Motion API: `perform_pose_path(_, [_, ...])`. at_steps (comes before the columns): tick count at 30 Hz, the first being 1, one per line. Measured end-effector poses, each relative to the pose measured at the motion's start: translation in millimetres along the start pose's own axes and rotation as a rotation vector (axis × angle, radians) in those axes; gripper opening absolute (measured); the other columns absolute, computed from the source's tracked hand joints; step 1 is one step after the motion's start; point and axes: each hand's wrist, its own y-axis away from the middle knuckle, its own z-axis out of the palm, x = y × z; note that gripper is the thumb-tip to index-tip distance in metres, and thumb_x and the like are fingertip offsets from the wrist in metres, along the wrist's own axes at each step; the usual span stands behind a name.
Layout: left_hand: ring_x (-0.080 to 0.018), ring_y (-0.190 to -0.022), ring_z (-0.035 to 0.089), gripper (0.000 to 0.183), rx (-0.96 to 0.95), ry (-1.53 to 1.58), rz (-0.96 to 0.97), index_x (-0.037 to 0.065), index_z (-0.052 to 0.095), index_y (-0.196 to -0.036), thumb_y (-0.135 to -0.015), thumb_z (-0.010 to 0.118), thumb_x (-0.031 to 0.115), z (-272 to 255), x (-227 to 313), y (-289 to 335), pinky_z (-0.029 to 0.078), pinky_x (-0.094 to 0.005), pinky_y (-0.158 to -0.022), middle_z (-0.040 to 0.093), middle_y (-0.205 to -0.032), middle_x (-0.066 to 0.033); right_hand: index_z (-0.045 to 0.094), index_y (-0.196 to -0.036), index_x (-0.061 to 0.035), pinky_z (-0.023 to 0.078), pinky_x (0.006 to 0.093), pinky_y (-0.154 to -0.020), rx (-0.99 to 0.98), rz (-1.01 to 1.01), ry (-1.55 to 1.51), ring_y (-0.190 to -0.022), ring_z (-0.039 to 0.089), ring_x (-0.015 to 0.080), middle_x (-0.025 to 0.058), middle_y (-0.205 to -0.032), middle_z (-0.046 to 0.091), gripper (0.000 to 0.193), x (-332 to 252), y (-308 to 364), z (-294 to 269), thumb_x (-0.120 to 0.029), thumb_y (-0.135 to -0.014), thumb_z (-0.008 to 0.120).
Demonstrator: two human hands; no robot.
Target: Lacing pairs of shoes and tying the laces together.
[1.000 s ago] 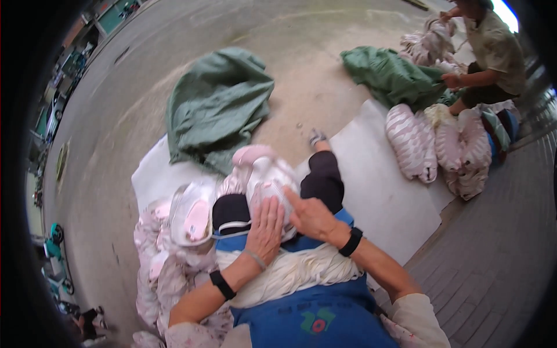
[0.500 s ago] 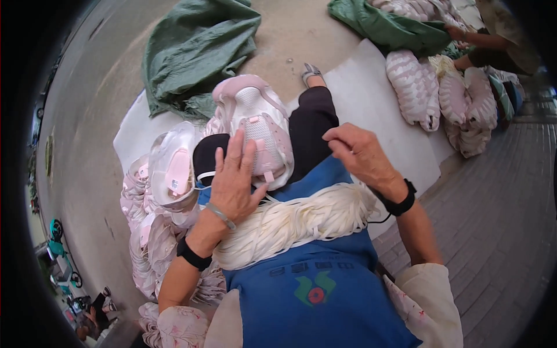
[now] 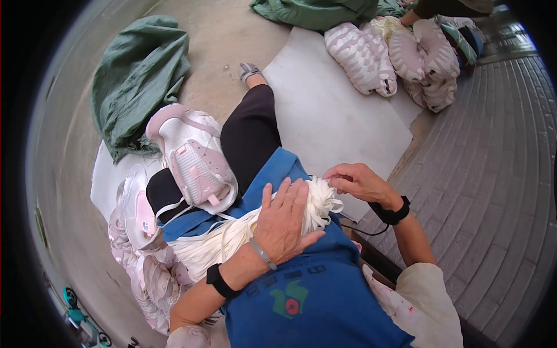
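Observation:
Across my blue apron (image 3: 290,316) lies a thick bundle of white, flat shoelaces (image 3: 214,242). My left hand (image 3: 282,219) rests flat over the bundle, open with its fingers stretched out. At the bundle's right end, my right hand (image 3: 364,184) has its fingers curled and pinched by the laces; whether a strand is between the fingertips is hard to see. A pink and white mesh shoe upper (image 3: 194,156) sits on my left thigh, touched by neither hand. Loose white strands run between it and the bundle.
Piled pink and white shoe uppers (image 3: 148,278) and a clear plastic bag (image 3: 134,200) lie at my left. A green tarp (image 3: 139,78) is ahead. Bundled uppers (image 3: 362,58) stand on the white sheet's (image 3: 331,93) far edge, near another person's arm (image 3: 409,17).
My left hand has moved right, from the shoe upper onto the shoelace bundle. My right hand has come to the bundle's end. The view has turned to the right.

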Motion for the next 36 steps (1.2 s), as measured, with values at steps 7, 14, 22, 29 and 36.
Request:
perform_pose_path(7, [-0.0347, -0.129, 0.041, 0.089, 0.053, -0.093, 0.014, 0.000, 0.039, -0.136, -0.066, 0.079, 0.036, 16.7, -1.2, -4.1, 0.022, -0.0549, -0.108, 0.045, -0.137, -0.0175, 0.066, -0.100, 0.0018, 0.048, 0.0262, -0.066, 0.088, -0.232, 0.161, -0.071, 0.059, 0.0125, 0.0076, -0.080, 0.065, 0.019, 29.7, -6.2, 6.9, -0.012, -0.089, 0.059])
perform_pose_path(14, [-0.0359, -0.128, 0.041, 0.079, 0.046, 0.114, -0.078, -0.001, 0.043, -0.133, -0.072, 0.075, 0.039, -3.6, 8.6, -15.7, 0.023, -0.0551, -0.107, 0.052, -0.128, -0.0191, 0.067, -0.100, -0.0002, 0.048, 0.0243, -0.067, 0.030, 0.039, -0.242, -0.072, 0.059, 0.0118, 0.0058, -0.083, 0.064, 0.017, 28.3, -1.8, 3.5, -0.012, -0.089, 0.060])
perform_pose_path(22, [-0.0403, -0.128, 0.040, 0.065, 0.141, -0.123, -0.048, -0.004, 0.052, -0.122, -0.080, 0.066, 0.043, 28.6, 2.2, -20.8, 0.017, -0.0612, -0.109, 0.054, -0.121, -0.0206, 0.068, -0.099, -0.0017, 0.044, 0.0215, -0.063, 0.080, -0.182, 0.053, -0.073, 0.055, 0.0082, 0.0035, -0.088, 0.061, 0.016, 31.3, -9.0, 8.0, -0.009, -0.086, 0.062])
perform_pose_path(29, [-0.0404, -0.128, 0.039, 0.065, 0.150, -0.085, -0.056, -0.005, 0.051, -0.124, -0.081, 0.063, 0.043, 28.3, 0.2, -19.2, 0.016, -0.0613, -0.109, 0.053, -0.119, -0.0193, 0.069, -0.091, -0.0037, 0.044, 0.0245, -0.059, 0.180, -0.243, 0.094, -0.066, 0.054, 0.0100, 0.0050, -0.083, 0.062, 0.012, 24.7, -12.1, 13.8, -0.010, -0.083, 0.063])
perform_pose_path(36, [-0.0404, -0.128, 0.039, 0.064, 0.168, -0.099, -0.055, -0.003, 0.050, -0.123, -0.083, 0.061, 0.045, 36.1, -0.4, -17.4, 0.016, -0.0613, -0.109, 0.052, -0.121, -0.0195, 0.064, -0.087, 0.0001, 0.042, 0.0221, -0.048, 0.361, -0.178, -0.036, -0.052, 0.054, 0.0093, 0.0065, -0.083, 0.061, 0.010, 33.5, -12.1, 21.7, -0.006, -0.088, 0.056])
